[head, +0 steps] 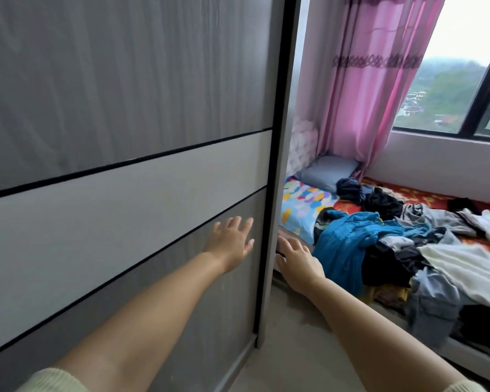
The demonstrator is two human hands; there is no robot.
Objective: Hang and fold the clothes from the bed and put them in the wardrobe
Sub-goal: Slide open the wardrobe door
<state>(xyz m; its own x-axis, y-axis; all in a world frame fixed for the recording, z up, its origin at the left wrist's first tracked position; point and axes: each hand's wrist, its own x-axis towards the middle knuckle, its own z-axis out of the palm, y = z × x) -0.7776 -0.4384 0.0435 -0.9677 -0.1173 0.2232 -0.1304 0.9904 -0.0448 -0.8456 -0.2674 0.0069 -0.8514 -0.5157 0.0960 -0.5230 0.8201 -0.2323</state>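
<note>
The wardrobe's grey sliding door point(119, 137) fills the left half of the view and stands shut. My left hand point(232, 241) lies flat on its lower panel, fingers spread, holding nothing. My right hand point(297, 261) rests with its fingers at the door's right edge frame point(277, 165). On the bed point(303, 210) to the right lies a heap of clothes point(408, 241): a blue garment point(348, 236), dark pieces, white pieces and jeans. Both hands are apart from the clothes.
A pink curtain point(365, 89) hangs beside a window point(470, 80) at the back right. A grey pillow point(326, 171) lies at the bed's head. A narrow strip of pale floor point(303, 349) runs between wardrobe and bed.
</note>
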